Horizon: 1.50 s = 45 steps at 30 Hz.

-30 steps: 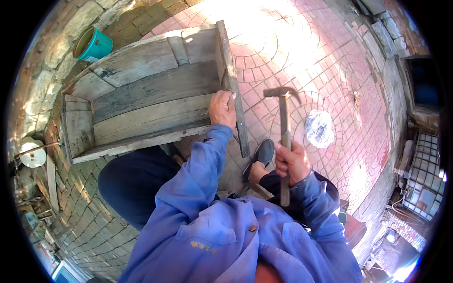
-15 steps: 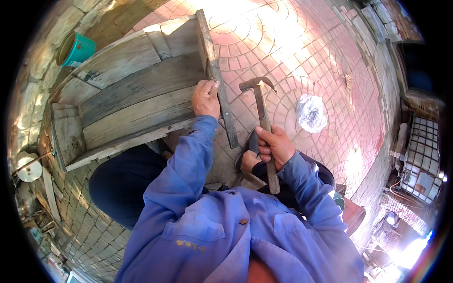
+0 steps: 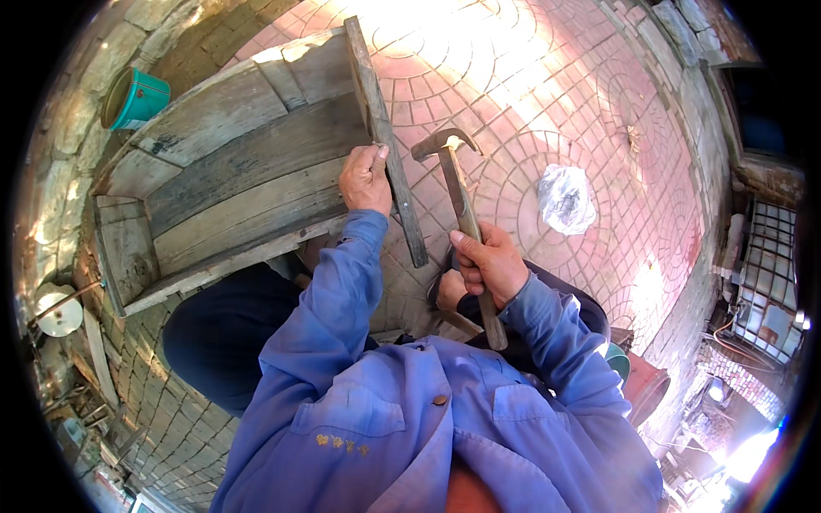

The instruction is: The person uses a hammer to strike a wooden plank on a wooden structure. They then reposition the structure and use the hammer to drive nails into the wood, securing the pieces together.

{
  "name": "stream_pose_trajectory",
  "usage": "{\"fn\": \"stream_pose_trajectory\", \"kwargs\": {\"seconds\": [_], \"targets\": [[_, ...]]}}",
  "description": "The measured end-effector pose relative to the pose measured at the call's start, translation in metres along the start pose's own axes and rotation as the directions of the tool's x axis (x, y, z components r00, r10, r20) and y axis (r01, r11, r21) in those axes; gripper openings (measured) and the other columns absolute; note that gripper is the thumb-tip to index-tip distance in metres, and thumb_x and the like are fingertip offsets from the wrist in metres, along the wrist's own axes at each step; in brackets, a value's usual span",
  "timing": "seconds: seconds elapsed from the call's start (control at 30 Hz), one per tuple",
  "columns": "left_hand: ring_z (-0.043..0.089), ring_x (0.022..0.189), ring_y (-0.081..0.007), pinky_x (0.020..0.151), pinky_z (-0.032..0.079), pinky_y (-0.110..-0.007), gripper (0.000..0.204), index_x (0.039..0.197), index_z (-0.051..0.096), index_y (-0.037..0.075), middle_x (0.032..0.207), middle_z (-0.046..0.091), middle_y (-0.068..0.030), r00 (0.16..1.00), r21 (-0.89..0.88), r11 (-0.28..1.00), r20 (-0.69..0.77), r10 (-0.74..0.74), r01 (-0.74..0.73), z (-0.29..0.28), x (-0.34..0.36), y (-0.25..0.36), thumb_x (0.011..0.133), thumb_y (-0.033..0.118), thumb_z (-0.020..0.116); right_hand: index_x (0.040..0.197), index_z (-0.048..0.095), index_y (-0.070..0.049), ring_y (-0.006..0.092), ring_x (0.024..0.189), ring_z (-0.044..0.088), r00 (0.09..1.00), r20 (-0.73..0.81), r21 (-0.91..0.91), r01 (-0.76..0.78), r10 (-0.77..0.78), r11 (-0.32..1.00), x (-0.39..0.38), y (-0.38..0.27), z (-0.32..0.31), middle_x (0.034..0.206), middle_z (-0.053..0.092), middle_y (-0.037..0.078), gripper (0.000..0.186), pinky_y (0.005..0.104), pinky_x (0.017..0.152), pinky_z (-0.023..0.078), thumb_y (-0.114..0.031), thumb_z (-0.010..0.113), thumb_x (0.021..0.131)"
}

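Observation:
My right hand (image 3: 494, 263) is wrapped round the wooden handle of a claw hammer (image 3: 459, 192). The hammer's dark, curved head is raised just right of the upright end board (image 3: 374, 98) of a weathered wooden box (image 3: 248, 184). My left hand (image 3: 366, 179) rests against the inner side of that end board. Its fingers are pinched together at the board's edge, and whatever they hold is too small to make out. The open box lies on my left, with its near long side by my knee.
A green bucket (image 3: 139, 99) stands beyond the box, by the stone wall. A crumpled clear plastic bag (image 3: 565, 199) lies on the pink paving (image 3: 522, 128) to the right. A reddish bucket (image 3: 646, 389) is near my right elbow. Scrap wood (image 3: 100, 359) lies at the left.
The hammer head has swung left, closer to the end board. My left hand stays pinched by the board, shifted slightly left along with the box in the picture.

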<state>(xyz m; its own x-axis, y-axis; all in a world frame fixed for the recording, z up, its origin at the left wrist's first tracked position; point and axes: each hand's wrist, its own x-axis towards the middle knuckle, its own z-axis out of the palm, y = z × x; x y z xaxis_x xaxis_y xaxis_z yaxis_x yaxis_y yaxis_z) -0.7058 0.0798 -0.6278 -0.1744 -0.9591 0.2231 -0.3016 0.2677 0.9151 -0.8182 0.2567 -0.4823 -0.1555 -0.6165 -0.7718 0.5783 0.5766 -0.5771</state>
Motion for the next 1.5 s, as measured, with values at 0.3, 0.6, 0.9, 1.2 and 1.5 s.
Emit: {"fn": "stream_pose_trajectory", "kwargs": {"seconds": [0.3, 0.6, 0.9, 1.2, 1.5], "targets": [[0.061, 0.089, -0.0322, 0.077, 0.050, -0.042, 0.009, 0.095, 0.071, 0.007, 0.090, 0.064, -0.0101, 0.993, 0.119, 0.986, 0.049, 0.110, -0.116, -0.002, -0.003, 0.009, 0.088, 0.011, 0.069, 0.102, 0.056, -0.001, 0.0087, 0.052, 0.042, 0.787, 0.115, -0.556, 0.557, -0.606, 0.618, -0.009, -0.010, 0.010, 0.063, 0.048, 0.001, 0.032, 0.0266, 0.049, 0.034, -0.031, 0.045, 0.108], [0.063, 0.086, -0.0315, 0.074, 0.050, -0.039, 0.007, 0.089, 0.070, 0.005, 0.088, 0.065, -0.0101, 0.988, 0.138, 0.978, 0.041, 0.150, -0.154, -0.004, -0.002, 0.007, 0.088, 0.011, 0.071, 0.095, 0.052, -0.001, 0.0228, 0.057, 0.048, 0.805, 0.116, -0.852, 0.382, -0.582, 0.359, 0.004, -0.020, 0.022, 0.065, 0.048, 0.012, 0.033, 0.0371, 0.056, 0.039, -0.032, 0.049, 0.107], [0.061, 0.090, -0.0346, 0.079, 0.050, -0.044, 0.012, 0.095, 0.069, 0.006, 0.091, 0.063, -0.0111, 0.990, 0.089, 0.987, 0.062, 0.126, -0.131, -0.002, -0.002, 0.007, 0.083, 0.006, 0.070, 0.097, 0.055, -0.002, 0.0155, 0.055, 0.048, 0.717, 0.139, -0.885, 0.400, -0.683, 0.240, 0.009, -0.022, 0.014, 0.062, 0.049, 0.006, 0.036, 0.0349, 0.052, 0.038, -0.036, 0.049, 0.105], [0.067, 0.105, -0.0406, 0.089, 0.053, -0.047, 0.094, 0.146, 0.035, -0.011, 0.114, 0.064, -0.0332, 0.834, 0.581, 0.814, 0.440, -0.334, 0.020, -0.024, -0.018, 0.045, 0.086, 0.054, 0.066, 0.090, 0.056, -0.002, 0.0117, 0.052, 0.047, 0.842, -0.108, -0.594, 0.371, -0.528, 0.714, 0.003, -0.025, 0.007, 0.059, 0.048, 0.003, 0.038, 0.0299, 0.049, 0.036, -0.036, 0.049, 0.106], [0.068, 0.083, -0.0453, 0.081, 0.053, -0.050, 0.080, 0.082, 0.071, -0.007, 0.082, 0.069, -0.0284, 0.615, 0.586, 0.803, 0.674, -0.409, -0.108, -0.047, 0.013, 0.030, 0.089, 0.070, 0.052, 0.099, 0.057, -0.003, 0.0057, 0.048, 0.035, 0.803, 0.015, -0.644, 0.464, -0.596, 0.608, -0.014, -0.035, 0.023, 0.058, 0.040, -0.002, 0.034, 0.0245, 0.045, 0.027, -0.034, 0.046, 0.108]]}}
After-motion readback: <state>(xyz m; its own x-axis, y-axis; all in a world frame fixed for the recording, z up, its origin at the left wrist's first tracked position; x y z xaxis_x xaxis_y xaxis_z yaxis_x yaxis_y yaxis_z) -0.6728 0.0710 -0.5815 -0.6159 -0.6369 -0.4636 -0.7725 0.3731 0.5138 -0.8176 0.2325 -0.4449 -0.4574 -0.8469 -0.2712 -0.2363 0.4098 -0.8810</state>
